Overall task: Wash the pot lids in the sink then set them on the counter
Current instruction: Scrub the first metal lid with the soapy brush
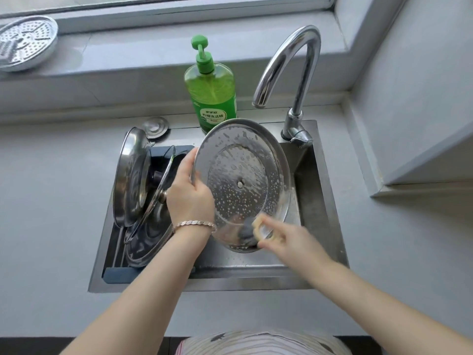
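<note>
A soapy steel pot lid point(240, 175) is tilted up over the sink point(322, 201), its inner side facing me. My left hand point(189, 196) grips its left rim. My right hand point(284, 238), blurred, pinches a yellow and grey sponge point(252, 233) against the lid's lower edge. Three more lids lean in a dark rack point(110, 271) in the sink's left half: a steel lid point(130, 175), a glass lid point(160, 185), and another lid point(147, 239) lower down.
A green dish soap bottle point(211, 88) stands behind the sink, beside the curved tap point(294, 73). A small round metal cap point(155, 126) lies at the sink's back left. A perforated steamer tray point(24, 43) rests on the windowsill. Grey counter point(51, 201) flanks the sink.
</note>
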`<state>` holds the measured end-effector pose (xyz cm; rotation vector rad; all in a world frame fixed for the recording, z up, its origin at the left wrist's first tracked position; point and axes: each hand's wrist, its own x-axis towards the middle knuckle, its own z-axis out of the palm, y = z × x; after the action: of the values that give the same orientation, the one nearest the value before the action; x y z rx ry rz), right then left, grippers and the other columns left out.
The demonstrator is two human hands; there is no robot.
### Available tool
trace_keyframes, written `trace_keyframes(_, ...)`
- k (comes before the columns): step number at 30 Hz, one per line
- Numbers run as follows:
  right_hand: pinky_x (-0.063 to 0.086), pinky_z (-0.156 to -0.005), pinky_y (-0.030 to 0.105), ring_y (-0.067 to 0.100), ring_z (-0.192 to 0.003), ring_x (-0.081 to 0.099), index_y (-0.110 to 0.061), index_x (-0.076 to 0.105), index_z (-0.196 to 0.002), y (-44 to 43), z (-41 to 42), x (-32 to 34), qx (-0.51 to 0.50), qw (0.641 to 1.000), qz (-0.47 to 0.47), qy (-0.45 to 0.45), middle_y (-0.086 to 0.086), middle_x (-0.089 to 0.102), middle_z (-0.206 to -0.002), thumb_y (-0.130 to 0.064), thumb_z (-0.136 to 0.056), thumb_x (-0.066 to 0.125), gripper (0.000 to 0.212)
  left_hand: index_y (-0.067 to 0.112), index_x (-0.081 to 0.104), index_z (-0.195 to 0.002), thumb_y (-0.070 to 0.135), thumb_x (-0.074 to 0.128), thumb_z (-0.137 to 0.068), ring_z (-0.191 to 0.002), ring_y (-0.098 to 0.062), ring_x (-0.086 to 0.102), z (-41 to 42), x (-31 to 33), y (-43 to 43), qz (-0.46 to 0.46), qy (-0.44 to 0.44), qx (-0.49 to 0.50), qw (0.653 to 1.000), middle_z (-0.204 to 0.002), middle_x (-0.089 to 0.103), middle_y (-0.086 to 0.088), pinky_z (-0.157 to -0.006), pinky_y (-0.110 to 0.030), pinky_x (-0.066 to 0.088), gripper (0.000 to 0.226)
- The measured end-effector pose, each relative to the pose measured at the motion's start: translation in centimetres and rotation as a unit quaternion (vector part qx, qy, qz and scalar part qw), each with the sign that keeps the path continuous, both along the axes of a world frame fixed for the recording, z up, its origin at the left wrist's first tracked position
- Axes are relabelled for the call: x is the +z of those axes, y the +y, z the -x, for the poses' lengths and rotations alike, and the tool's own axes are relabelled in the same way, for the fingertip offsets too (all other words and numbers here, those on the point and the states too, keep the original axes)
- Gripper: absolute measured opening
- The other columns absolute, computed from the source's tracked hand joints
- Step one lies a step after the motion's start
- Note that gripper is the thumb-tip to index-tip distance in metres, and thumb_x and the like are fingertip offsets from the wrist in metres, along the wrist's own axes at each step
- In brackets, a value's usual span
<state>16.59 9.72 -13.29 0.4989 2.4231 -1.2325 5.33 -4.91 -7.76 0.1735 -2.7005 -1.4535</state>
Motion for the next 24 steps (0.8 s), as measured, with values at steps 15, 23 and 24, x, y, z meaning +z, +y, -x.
trace_keyframes(15, 0.050, -0.078, 0.038, 0.028, -0.099, 0.060, -0.046, 0.034, -0.139, 5.0, 4.4, -2.2, -0.089, 0.988, -0.120, 0.048, 0.006, 0.067, -0.113, -0.045, -0.088, 0.057, 0.056, 0.027, 0.054, -0.130, -0.001, 0.043, -0.091, -0.092, -0.007, 0.057, -1.9, 0.3, 0.0, 0.048, -0.106, -0.097, 0.989, -0.116, 0.065, 0.003, -0.083, -0.019, 0.043, 0.049)
trace_keyframes(23, 0.043, -0.073, 0.029, 0.023, -0.096, 0.058, -0.040, 0.039, -0.139, 5.2, 3.6, -2.6, -0.149, 0.984, -0.077, 0.054, 0.005, 0.066, -0.112, -0.038, -0.088, 0.060, 0.055, 0.028, 0.057, -0.126, -0.004, 0.041, -0.088, -0.090, -0.005, 0.057, -3.2, -0.2, 0.2, 0.018, -0.149, -0.094, 0.984, -0.104, 0.066, 0.010, -0.080, -0.017, 0.044, 0.051)
trace_keyframes(24, 0.043, -0.071, 0.029, 0.021, -0.091, 0.058, -0.040, 0.038, -0.139, 4.9, 3.4, -2.5, -0.152, 0.984, -0.074, 0.059, 0.003, 0.067, -0.109, -0.038, -0.089, 0.059, 0.055, 0.028, 0.057, -0.126, -0.005, 0.041, -0.087, -0.090, -0.007, 0.057, -3.1, -0.3, 0.2, 0.019, -0.150, -0.086, 0.985, -0.104, 0.066, 0.009, -0.079, -0.017, 0.043, 0.053)
